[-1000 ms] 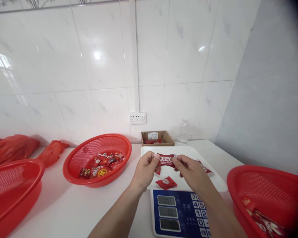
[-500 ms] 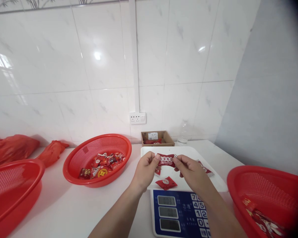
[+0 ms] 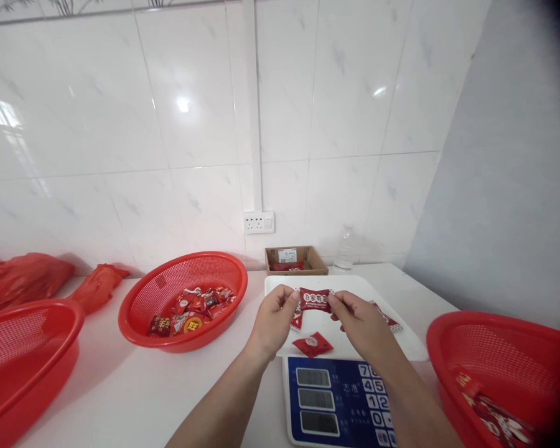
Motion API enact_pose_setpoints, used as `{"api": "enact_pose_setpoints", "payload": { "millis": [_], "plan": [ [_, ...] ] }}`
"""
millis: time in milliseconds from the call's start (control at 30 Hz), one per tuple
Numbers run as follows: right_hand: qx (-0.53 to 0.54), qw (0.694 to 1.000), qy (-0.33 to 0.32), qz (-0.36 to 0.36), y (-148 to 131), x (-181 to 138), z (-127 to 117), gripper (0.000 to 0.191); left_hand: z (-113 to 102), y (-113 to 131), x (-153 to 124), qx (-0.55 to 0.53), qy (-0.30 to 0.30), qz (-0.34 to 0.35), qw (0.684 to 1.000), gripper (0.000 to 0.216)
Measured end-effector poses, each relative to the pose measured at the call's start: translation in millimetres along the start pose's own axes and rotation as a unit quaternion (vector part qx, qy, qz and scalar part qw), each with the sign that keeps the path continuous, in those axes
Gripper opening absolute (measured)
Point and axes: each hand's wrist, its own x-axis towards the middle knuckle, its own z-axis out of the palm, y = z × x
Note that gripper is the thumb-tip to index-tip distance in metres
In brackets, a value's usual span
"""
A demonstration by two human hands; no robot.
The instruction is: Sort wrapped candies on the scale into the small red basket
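Observation:
A red wrapped candy [image 3: 314, 300] with white lettering is stretched level between my hands, above the scale's white pan [image 3: 354, 287]. My left hand [image 3: 274, 320] pinches its left end between thumb and finger. Its right end is pinched by my right hand [image 3: 357, 320]. Below them, a smaller red packet [image 3: 312, 344] lies at the pan's front edge. Another red packet [image 3: 297, 321] shows partly beside my left thumb, and a further dotted one [image 3: 386, 316] lies partly hidden behind my right hand. The scale's blue panel [image 3: 350, 389] is partly covered by my right forearm.
A red basket [image 3: 137, 298] of mixed packets stands left of the scale. Another red basket [image 3: 448, 336] with packets is at right, a third [image 3: 28, 367] at far left. Red plastic bags [image 3: 32, 277], a cardboard box [image 3: 318, 264] and a clear bottle [image 3: 345, 249] sit along the wall.
The candy between my hands has turned slightly, so its lettering faces me more fully. Both hands have stayed almost in place.

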Motion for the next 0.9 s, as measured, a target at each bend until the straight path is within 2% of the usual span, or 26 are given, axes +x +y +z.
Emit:
{"api": "enact_pose_setpoints", "payload": {
  "millis": [233,400,900],
  "plan": [
    [-0.012,1.0,-0.006,0.01,-1,0,-4,0.033,0,-1,1,0.007,0.018,0.028,0.999,0.021],
    [-0.109,0.994,-0.007,0.008,8,4,-6,0.032,0,4,-2,0.019,0.041,0.03,0.999,0.017],
    [-0.21,0.975,-0.051,0.047,28,10,0,0.03,1,8,-3,0.024,0.028,0.026,0.999,0.016]
  ]
}}
